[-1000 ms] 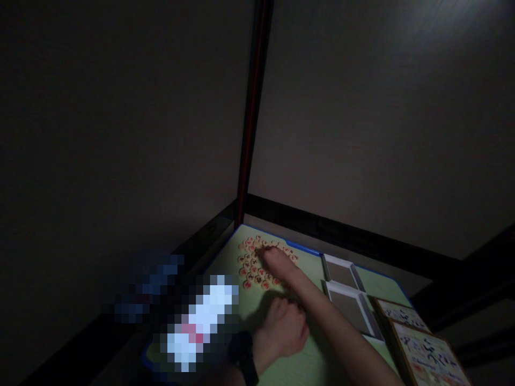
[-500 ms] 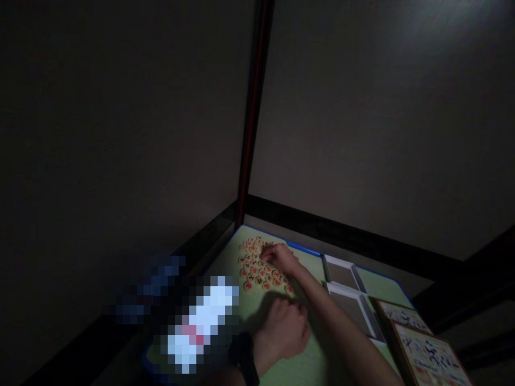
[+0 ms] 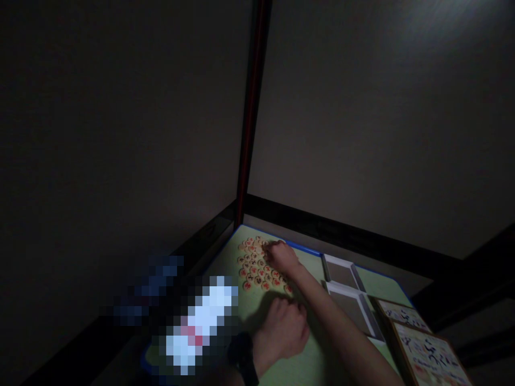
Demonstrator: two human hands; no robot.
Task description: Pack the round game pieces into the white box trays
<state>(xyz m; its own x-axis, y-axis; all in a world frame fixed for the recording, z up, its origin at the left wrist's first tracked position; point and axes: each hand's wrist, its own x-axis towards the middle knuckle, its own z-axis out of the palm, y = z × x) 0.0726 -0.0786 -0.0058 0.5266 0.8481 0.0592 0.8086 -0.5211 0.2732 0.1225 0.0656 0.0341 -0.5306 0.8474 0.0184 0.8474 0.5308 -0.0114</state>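
Several round wooden xiangqi pieces (image 3: 253, 272) with red or black characters lie in a close spread on the pale green table top (image 3: 308, 370). My right hand (image 3: 284, 258) reaches over their far right part, fingers bent and pinched at a xiangqi piece there, mostly hidden by the fingers. Nearer to me, my left hand (image 3: 285, 326) is curled into a loose fist, back upward, just in front of the pieces. Its palm side is out of sight, and nothing shows in it. A black watch (image 3: 243, 358) is on the left wrist.
Two shallow open box halves (image 3: 341, 272) stand right of my right forearm. Beyond them at the lower right lie printed boxes (image 3: 430, 354). A bright blurred-out screen-like shape (image 3: 201, 321) is at the left. Dark wall panels meet behind the table's blue-edged corner (image 3: 241, 225).
My right hand has shifted slightly back and to the right over the pieces, fingertips now nearer the far rows. My left hand has hardly moved.
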